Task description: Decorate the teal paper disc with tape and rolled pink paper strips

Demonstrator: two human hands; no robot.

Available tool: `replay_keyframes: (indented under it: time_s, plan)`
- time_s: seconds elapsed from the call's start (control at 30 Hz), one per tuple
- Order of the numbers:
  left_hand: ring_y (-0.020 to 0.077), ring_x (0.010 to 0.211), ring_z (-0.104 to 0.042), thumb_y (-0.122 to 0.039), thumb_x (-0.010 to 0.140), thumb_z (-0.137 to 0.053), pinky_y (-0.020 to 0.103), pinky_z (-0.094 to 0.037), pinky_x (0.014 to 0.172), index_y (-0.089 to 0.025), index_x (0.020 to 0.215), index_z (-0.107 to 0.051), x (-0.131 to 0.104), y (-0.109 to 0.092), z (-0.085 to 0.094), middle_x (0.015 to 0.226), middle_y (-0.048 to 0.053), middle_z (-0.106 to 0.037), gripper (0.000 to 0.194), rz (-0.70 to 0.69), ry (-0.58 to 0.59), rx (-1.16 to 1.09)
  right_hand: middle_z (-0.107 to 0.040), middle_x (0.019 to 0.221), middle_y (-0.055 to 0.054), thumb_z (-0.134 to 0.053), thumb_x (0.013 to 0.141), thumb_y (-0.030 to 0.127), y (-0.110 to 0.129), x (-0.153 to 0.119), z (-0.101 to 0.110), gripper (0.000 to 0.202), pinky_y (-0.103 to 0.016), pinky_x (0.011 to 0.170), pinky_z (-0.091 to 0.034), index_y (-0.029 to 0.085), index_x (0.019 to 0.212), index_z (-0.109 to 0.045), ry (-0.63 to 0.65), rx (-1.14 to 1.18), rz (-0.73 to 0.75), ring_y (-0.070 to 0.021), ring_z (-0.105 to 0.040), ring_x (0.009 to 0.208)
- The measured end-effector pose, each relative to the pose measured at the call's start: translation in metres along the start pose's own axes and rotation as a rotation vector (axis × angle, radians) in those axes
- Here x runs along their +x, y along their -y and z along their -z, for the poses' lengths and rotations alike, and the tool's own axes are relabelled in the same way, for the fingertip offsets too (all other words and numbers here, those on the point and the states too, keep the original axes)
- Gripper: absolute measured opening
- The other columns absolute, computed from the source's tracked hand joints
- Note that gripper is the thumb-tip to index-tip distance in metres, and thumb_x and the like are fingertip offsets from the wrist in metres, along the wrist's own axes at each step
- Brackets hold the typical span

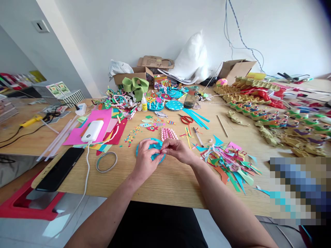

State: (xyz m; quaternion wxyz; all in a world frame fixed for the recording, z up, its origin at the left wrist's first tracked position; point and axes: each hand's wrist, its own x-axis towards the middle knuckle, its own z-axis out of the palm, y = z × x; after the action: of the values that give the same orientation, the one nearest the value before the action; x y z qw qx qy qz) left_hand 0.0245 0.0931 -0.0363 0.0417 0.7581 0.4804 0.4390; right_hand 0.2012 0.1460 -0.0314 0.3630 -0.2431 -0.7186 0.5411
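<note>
A round blue disc (152,142) with a wavy rim lies on the table beneath my hands. Over its left and middle part is my left hand (147,155), fingers bent, thumb and forefinger brought close together at the right side. My right hand (177,150) meets those fingertips in a pinch; a tiny reddish bit may be between them, but it is too small to name. Just beyond are rows of pink beads or balls (168,134), loose coloured dots (132,136) and decorated paper fish (151,125).
Paper scraps (232,162) pile up at right, near a pen (198,136). Red scissors (186,119), a glue bottle (144,103) and a glass jar (190,97) stand farther back. A phone (60,168), tape ring (107,162) and cabled white power bank (92,131) lie left.
</note>
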Motion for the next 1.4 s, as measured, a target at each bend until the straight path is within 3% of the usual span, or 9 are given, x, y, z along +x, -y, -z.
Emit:
replay_keyframes:
  time_s: [0.43,0.8,1.07,1.4]
  plan:
    - [0.0236,0.107,-0.050,-0.021,0.072,-0.072,0.043,-0.044,0.094,-0.022,0.073,-0.068,0.001,-0.003,-0.002,0.104,0.005,-0.062,0.004,0.004,-0.020,0.000,-0.059,0.079,-0.003,-0.064,0.081,0.044,-0.001,-0.002,0.005,0.029,-0.027,0.064,-0.043,0.015,0.083,-0.063,0.010,-0.167,-0.021,-0.0134,-0.053,0.071]
    - [0.0234,0.105,-0.050,-0.019,0.072,-0.071,0.042,-0.045,0.092,-0.023,0.068,-0.069,0.003,-0.002,-0.002,0.104,0.005,-0.062,0.007,0.018,-0.007,-0.006,-0.057,0.084,-0.005,-0.055,0.088,0.039,0.008,-0.001,0.002,0.023,-0.030,0.074,-0.044,0.018,0.081,-0.062,0.026,-0.319,0.144,-0.0161,-0.053,0.080]
    - [0.0234,0.107,-0.049,-0.017,0.071,-0.072,0.043,-0.044,0.093,-0.024,0.069,-0.070,0.002,-0.001,-0.001,0.105,0.004,-0.061,0.007,0.029,0.013,-0.018,-0.062,0.089,-0.006,-0.063,0.083,0.038,0.011,-0.002,0.005,0.019,-0.034,0.079,-0.045,0.020,0.086,-0.068,0.034,-0.345,0.137,-0.0181,-0.054,0.087]
    - [0.0230,0.106,-0.049,-0.020,0.072,-0.072,0.042,-0.044,0.092,-0.024,0.066,-0.070,0.002,0.000,-0.001,0.105,0.005,-0.061,0.008,0.023,0.016,-0.032,-0.058,0.088,-0.006,-0.060,0.086,0.034,0.008,-0.002,0.005,0.017,-0.035,0.085,-0.044,0.020,0.081,-0.068,0.023,-0.363,0.203,-0.0183,-0.054,0.089]
